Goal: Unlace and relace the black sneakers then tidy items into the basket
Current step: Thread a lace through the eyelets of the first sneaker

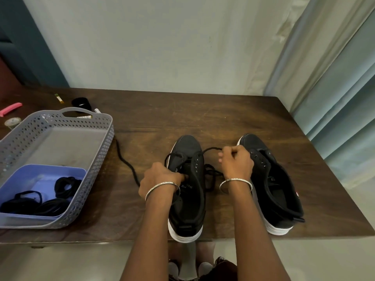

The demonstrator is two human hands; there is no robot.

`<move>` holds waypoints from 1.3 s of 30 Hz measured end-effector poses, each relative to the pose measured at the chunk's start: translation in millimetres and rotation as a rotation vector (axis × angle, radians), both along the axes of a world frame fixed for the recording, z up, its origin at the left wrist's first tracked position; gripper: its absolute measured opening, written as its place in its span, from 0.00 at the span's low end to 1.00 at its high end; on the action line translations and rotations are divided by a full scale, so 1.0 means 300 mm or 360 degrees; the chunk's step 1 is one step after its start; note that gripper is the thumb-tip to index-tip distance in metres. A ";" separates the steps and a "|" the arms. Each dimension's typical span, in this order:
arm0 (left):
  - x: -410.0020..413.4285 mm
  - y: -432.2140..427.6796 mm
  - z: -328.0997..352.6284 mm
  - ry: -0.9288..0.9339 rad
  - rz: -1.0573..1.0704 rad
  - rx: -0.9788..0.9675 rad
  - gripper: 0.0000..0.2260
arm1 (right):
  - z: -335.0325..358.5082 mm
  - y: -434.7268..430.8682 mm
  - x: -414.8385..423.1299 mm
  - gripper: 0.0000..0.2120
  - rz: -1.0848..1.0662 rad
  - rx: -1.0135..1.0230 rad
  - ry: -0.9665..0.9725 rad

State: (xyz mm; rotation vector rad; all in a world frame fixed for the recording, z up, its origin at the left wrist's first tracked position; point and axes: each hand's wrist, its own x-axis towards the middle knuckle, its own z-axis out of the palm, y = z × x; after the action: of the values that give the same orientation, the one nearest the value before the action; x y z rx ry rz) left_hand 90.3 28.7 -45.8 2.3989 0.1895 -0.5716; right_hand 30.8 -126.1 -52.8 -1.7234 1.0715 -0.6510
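Left hand [162, 177]: fingers curled over the eyelet edge of the left sneaker [188, 145], gripping it near the tongue. Right hand [236, 163]: thumb and fingertips pinching the black lace [211, 149], which rises taut from the front eyelets of the left sneaker. A bangle [162, 188] sits on each wrist.

Both sneakers stand side by side on the brown worktop [203, 114], lower centre of frame, toes pointing away, heels at the near edge. Right sneaker [280, 189]: eyelets bare, opening wide. Slack lace lies bunched between the two shoes.

Another lace stretch [125, 159] trails across the worktop from beside the grey basket [101, 142] to behind the left hand; cannot tell if it is the same lace.

Basket sits at left of frame, holding a blue tray [30, 175] with coiled black cords [65, 185]. Pink comb [11, 108] lies at upper left, beyond the basket.
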 end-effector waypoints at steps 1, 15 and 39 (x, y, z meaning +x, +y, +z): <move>0.004 0.007 -0.002 0.0021 0.0000 -0.0046 0.27 | 0.007 -0.001 -0.007 0.02 0.0068 -0.0048 0.0084; 0.014 -0.052 -0.024 -0.0303 -0.0193 -0.0772 0.19 | -0.018 0.033 0.029 0.06 0.0594 -0.0446 0.0414; 0.001 -0.024 -0.005 -0.0267 0.0130 -0.0404 0.15 | 0.000 0.006 0.025 0.01 0.0542 -0.0187 0.0102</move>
State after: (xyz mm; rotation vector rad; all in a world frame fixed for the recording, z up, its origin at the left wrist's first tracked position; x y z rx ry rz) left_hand 90.5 21.4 -47.4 2.1685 0.1323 -0.3328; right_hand 38.2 -124.3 -52.8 -1.9815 0.7675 -0.4518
